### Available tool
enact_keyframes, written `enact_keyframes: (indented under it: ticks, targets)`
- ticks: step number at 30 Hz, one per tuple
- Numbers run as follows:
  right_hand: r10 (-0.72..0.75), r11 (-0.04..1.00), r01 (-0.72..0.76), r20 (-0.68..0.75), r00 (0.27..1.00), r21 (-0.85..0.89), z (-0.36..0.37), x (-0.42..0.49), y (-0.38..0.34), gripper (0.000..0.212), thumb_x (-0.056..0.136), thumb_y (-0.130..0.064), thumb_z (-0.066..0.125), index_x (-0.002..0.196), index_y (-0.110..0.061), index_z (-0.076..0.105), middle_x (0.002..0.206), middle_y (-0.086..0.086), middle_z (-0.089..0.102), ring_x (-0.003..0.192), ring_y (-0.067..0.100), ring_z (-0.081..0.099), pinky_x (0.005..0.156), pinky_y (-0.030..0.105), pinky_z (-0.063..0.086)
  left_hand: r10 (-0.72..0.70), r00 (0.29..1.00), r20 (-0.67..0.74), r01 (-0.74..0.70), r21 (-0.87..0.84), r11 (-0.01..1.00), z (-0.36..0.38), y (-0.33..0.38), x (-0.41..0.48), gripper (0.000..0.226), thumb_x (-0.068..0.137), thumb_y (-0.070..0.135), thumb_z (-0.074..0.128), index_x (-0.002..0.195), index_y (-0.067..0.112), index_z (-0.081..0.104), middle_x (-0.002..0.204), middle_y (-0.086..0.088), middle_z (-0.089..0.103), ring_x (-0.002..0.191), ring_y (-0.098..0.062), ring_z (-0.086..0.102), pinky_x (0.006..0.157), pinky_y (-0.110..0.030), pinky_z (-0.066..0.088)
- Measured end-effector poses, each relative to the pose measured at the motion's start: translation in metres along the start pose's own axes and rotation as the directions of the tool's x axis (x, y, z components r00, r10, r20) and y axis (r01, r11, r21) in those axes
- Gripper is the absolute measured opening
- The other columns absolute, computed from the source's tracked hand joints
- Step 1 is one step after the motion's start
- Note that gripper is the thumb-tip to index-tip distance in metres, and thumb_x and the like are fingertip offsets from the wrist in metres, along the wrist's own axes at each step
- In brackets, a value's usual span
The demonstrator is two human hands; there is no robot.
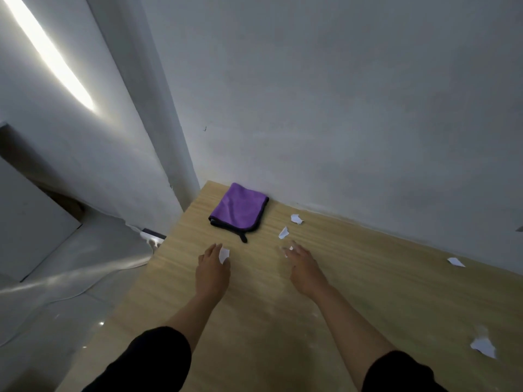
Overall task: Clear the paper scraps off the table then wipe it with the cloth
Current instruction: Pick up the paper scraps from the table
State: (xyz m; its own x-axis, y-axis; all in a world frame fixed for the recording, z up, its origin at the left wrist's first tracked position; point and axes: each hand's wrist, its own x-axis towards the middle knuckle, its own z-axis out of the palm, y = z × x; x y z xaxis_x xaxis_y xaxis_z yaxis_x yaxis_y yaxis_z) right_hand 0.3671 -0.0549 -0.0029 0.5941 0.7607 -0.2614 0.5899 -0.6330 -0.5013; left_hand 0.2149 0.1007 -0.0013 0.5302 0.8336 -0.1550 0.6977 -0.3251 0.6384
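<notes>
Paper scraps (pixel 283 232) lie on tabletop (pixel 368 292), 1 to 4 o'clock of us. Our L hand (pixel 212 267) fingers pinch one scrap (pixel 224 255); R hand (pixel 301 264) fingers spread, released. Purple cloth (pixel 239 207) folded at 12, by wall.

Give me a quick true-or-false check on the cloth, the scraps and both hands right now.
1. The purple cloth lies folded at the far corner of the table, by the wall. True.
2. Both hands grip the cloth. False: the left hand and right hand are short of it and do not touch it.
3. Two scraps lie just right of the cloth. True: a scrap by the wall and a pointed scrap.
4. No paper lies to the right of the right hand. False: a small scrap and a crumpled scrap lie there.
</notes>
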Motion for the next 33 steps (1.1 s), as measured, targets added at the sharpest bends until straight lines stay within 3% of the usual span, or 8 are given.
enact_keyframes:
  ticks: [4, 7, 10, 14, 19, 22, 28, 33]
  targets:
    - [-0.043, 0.995, 0.032, -0.114, 0.993, -0.091, 0.017, 0.02, 0.009, 0.055, 0.086, 0.007, 0.041, 0.134, -0.018, 0.046, 0.146, 0.0, 0.037, 0.127, 0.022, 0.035, 0.105, 0.036, 0.034, -0.036, 0.999, 0.017, 0.037, -0.06, 0.997, 0.005, -0.007, 0.017, 0.045, 0.089, 0.028, 0.056, 0.13, 0.013, 0.046, 0.129, -0.013, 0.047, 0.12, -0.027, 0.041, 0.097, -0.038, 0.042]
    - [-0.055, 0.998, 0.046, -0.27, 0.961, -0.039, 0.026, 0.03, 0.014, 0.028, 0.088, 0.001, 0.047, 0.108, -0.008, 0.065, 0.111, 0.005, 0.061, 0.104, 0.024, 0.047, 0.09, 0.035, 0.044, -0.008, 1.0, 0.027, 0.01, -0.096, 0.995, 0.01, -0.01, 0.026, 0.035, 0.089, 0.02, 0.056, 0.123, 0.012, 0.052, 0.121, -0.014, 0.047, 0.114, -0.027, 0.043, 0.093, -0.037, 0.043]
    - [-0.013, 1.0, 0.015, -0.326, 0.945, 0.004, 0.022, 0.041, 0.014, 0.015, 0.09, -0.004, 0.051, 0.094, -0.003, 0.066, 0.099, 0.007, 0.059, 0.099, 0.021, 0.048, 0.079, 0.021, 0.035, 0.023, 1.0, 0.009, -0.021, -0.142, 0.99, 0.014, -0.012, 0.034, 0.025, 0.092, 0.017, 0.049, 0.116, 0.01, 0.055, 0.113, -0.012, 0.054, 0.106, -0.025, 0.049, 0.087, -0.034, 0.044]
    - [0.042, 0.995, -0.08, -0.463, 0.885, -0.061, 0.01, 0.06, 0.012, 0.002, 0.084, -0.007, 0.063, 0.083, -0.006, 0.064, 0.086, 0.008, 0.062, 0.088, 0.027, 0.052, 0.074, 0.033, 0.046, 0.11, 0.994, 0.009, -0.106, -0.207, 0.973, 0.021, -0.003, 0.042, 0.016, 0.091, 0.023, 0.052, 0.103, 0.015, 0.06, 0.1, -0.004, 0.061, 0.094, -0.019, 0.056, 0.083, -0.031, 0.046]
    - [-0.052, 0.977, -0.019, -0.327, 0.944, -0.212, -0.007, 0.089, 0.019, 0.02, 0.082, 0.002, 0.051, 0.091, -0.015, 0.057, 0.128, 0.003, 0.052, 0.117, 0.024, 0.041, 0.092, 0.033, 0.036, 0.214, 0.974, 0.075, -0.189, -0.248, 0.95, 0.039, 0.026, 0.051, 0.016, 0.088, 0.03, 0.058, 0.095, 0.017, 0.065, 0.092, 0.001, 0.064, 0.087, -0.013, 0.058, 0.079, -0.028, 0.049]
    - [-0.033, 0.999, 0.025, -0.195, 0.98, -0.044, -0.013, 0.1, 0.025, 0.02, 0.086, 0.002, 0.047, 0.085, -0.018, 0.046, 0.148, 0.002, 0.034, 0.132, 0.021, 0.033, 0.098, 0.033, 0.034, 0.269, 0.953, 0.136, -0.238, -0.21, 0.948, 0.05, 0.043, 0.058, 0.016, 0.087, 0.027, 0.06, 0.093, 0.013, 0.064, 0.097, -0.002, 0.061, 0.092, -0.016, 0.056, 0.079, -0.026, 0.046]
    - [0.003, 0.999, 0.008, -0.285, 0.959, 0.036, -0.012, 0.095, 0.043, 0.007, 0.087, -0.008, 0.053, 0.086, -0.013, 0.059, 0.111, 0.002, 0.059, 0.106, 0.021, 0.048, 0.081, 0.03, 0.04, 0.364, 0.896, 0.253, -0.347, -0.109, 0.931, 0.074, 0.075, 0.07, 0.019, 0.087, 0.018, 0.058, 0.103, 0.009, 0.064, 0.14, -0.007, 0.044, 0.127, -0.02, 0.04, 0.097, -0.022, 0.031]
    - [-0.012, 0.999, -0.005, -0.387, 0.922, -0.044, -0.007, 0.069, 0.049, 0.019, 0.084, -0.019, 0.046, 0.082, -0.009, 0.062, 0.088, 0.009, 0.064, 0.089, 0.029, 0.056, 0.074, 0.034, 0.041, 0.382, 0.87, 0.312, -0.378, -0.077, 0.923, 0.087, 0.089, 0.071, 0.013, 0.084, 0.016, 0.061, 0.093, 0.007, 0.067, 0.119, -0.009, 0.06, 0.113, -0.027, 0.05, 0.088, -0.026, 0.037]
